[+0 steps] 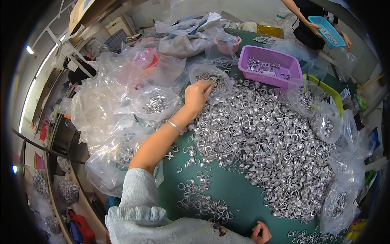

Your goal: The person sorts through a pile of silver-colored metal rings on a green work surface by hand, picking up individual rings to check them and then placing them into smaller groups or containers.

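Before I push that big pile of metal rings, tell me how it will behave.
The ring pile would probably spread rather than slide as one mass: the rings lie loose and heaped. Many are round, so strays may roll across the green table. Being metal, the heap is likely heavy for its size.

Green-topped counter (239, 195) fills the middle of the view, ringed along its left and right edges by crumpled clear plastic bags (101, 105). Beyond its far edge: a pale wall (252, 10), cardboard boxes (118, 24) stacked at upper left, a heap of grey cloth (183, 42); a second person stands at the far right corner with a blue basket (327, 30). Left side of the room is dim, with strip lights (29, 49) glowing along the ceiling, a dark rail curving below them, and something red (83, 225) low down near the floor.
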Demonstrator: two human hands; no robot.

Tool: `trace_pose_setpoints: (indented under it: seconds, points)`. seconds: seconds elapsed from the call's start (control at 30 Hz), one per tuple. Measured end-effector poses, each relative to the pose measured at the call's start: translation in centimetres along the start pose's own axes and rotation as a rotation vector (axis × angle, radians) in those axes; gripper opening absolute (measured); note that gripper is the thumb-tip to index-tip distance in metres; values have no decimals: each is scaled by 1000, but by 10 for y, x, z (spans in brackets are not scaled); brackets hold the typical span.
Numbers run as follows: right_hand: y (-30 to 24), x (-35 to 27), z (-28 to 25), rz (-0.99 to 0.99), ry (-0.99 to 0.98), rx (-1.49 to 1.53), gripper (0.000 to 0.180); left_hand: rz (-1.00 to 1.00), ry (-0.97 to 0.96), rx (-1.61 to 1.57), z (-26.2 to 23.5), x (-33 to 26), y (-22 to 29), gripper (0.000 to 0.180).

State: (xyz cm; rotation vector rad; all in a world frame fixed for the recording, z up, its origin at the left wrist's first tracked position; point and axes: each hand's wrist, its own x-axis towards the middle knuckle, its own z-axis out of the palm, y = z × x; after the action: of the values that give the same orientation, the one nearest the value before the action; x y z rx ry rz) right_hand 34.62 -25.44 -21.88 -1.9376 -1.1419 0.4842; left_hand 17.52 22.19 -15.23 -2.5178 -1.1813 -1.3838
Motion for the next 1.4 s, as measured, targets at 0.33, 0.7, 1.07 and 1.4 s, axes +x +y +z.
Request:
trace_pose_setpoints:
  seconds: [0.33, 0.7, 1.07, 1.4]
  points:
    - [-1, -1, 0, -12, 18, -61, 16, 366, 81, 43, -16, -20, 5, 26]
    - [-1, -1, -1, -9, 19, -47, 16, -195, 31, 245, -9, 5, -11, 20]
    - [11, -1, 1, -86, 0, -18, 17, -228, -105, 208, 1, 19, -16, 14]
    - [10, -3, 0, -35, -27, -38, 17, -1272, -282, -1730, -27, -25, 58, 36]
